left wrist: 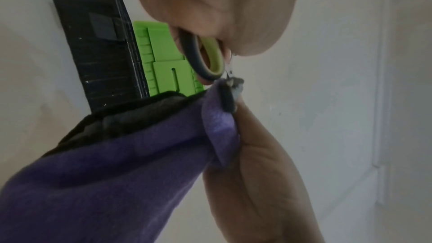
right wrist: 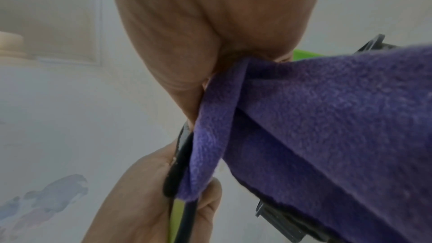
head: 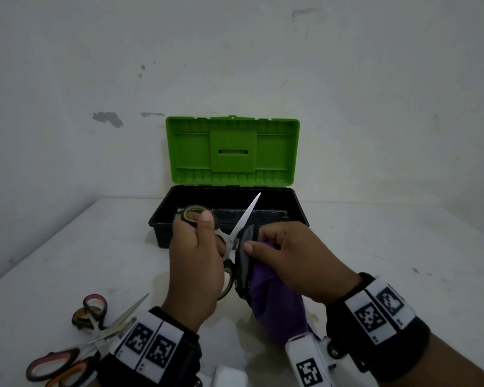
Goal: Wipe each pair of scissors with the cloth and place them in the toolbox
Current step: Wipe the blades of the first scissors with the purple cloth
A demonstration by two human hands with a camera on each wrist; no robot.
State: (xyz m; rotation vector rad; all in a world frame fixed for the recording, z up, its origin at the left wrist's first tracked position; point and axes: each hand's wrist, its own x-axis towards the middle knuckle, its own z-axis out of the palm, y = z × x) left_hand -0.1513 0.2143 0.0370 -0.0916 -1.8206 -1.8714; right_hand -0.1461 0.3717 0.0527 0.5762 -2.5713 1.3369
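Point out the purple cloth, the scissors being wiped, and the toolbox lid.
purple cloth point(head: 274, 300): head view, on the fold hanging below the right hand.
scissors being wiped point(head: 246, 216): head view, on the bare raised blade.
toolbox lid point(head: 192, 150): head view, on the green inner face, left of centre.

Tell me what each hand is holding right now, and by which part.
The left hand grips the green-handled scissors by their handle loops, blades open. The right hand pinches the purple cloth around one blade.
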